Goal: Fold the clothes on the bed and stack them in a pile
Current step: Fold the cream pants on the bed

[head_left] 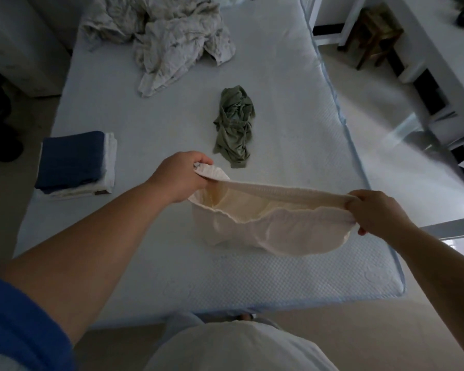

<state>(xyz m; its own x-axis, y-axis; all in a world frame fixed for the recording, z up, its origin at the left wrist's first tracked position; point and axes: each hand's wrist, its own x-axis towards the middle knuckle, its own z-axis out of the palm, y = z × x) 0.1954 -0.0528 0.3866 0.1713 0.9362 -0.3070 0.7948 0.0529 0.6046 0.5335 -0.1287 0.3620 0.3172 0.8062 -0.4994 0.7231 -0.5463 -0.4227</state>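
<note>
Curled fingers of the left hand [181, 178] and right hand [374, 211] pinch opposite ends of a cream garment [265, 223], stretching its waistband taut above the bed [292, 135]. Beyond lie a crumpled green garment [235, 127], a folded pile [75, 163] and a rumpled white heap [166, 36].

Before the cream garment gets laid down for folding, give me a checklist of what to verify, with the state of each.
1. Left hand grips one end of the waistband of the cream garment: ok.
2. Right hand grips the other end: ok.
3. Waistband stretched between the hands: ok.
4. Garment hangs flat, front against back: not ok, its opening gapes.
5. Bare mattress below to lay it on: ok.
6. Folded pile ready on the left edge, blue piece on top: ok. The green garment and the pale heap are not yet folded.
</note>
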